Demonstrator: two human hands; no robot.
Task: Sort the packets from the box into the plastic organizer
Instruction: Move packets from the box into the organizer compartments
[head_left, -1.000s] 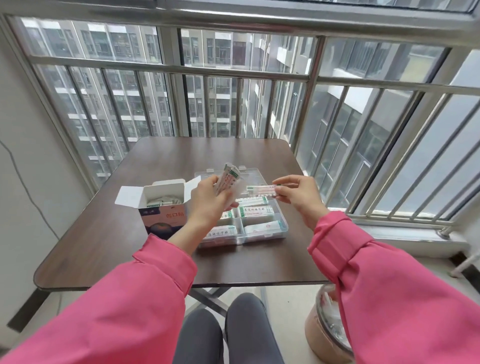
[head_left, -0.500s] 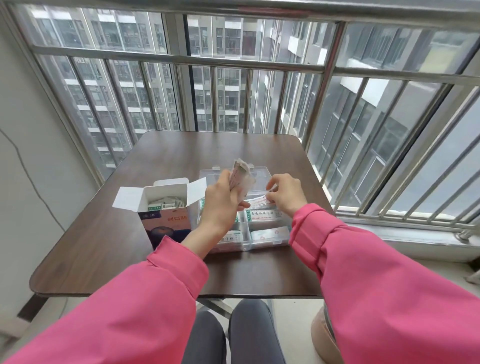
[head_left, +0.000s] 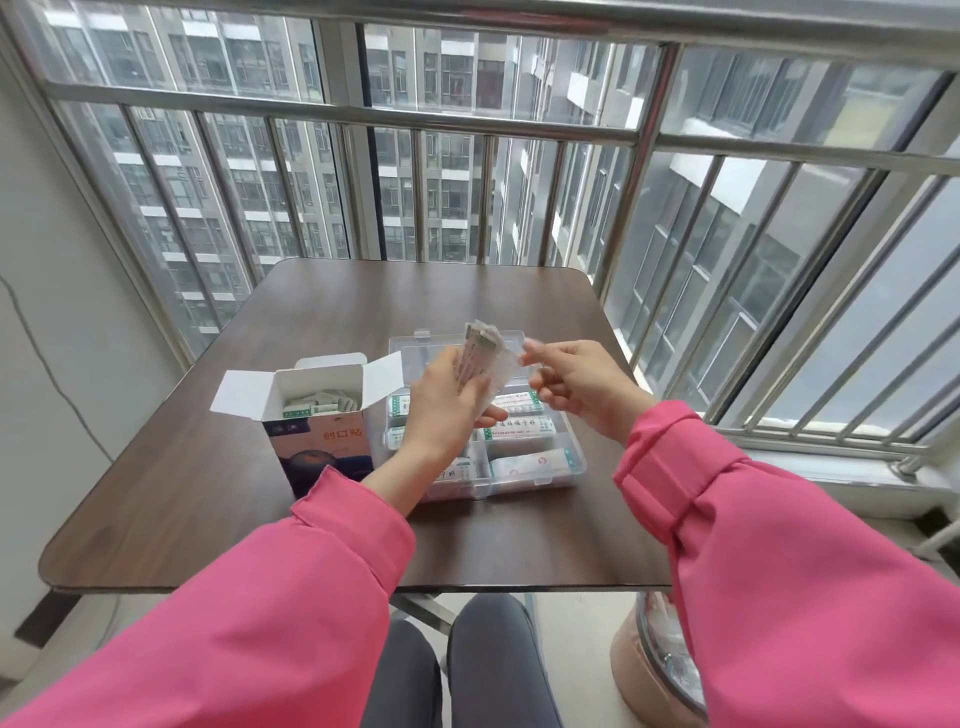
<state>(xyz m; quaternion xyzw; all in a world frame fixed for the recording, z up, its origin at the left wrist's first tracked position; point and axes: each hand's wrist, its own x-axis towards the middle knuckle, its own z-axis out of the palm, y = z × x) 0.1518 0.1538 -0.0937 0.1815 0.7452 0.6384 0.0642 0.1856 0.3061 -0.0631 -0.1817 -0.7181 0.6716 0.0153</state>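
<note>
The left hand (head_left: 449, 402) gripped a small stack of packets (head_left: 480, 347) upright over the organizer (head_left: 563, 480), probably so the right could peel them off one at a time. The right hand (head_left: 576, 387) hung just beside the stack, fingers loosely curled, and I couldn't tell if it had pinched one yet since it was blurry. The box (head_left: 319, 415) sat open right next to the organizer on the table (head_left: 208, 493), more packets inside, so short trips. Several compartments already had packets lying flat.
</note>
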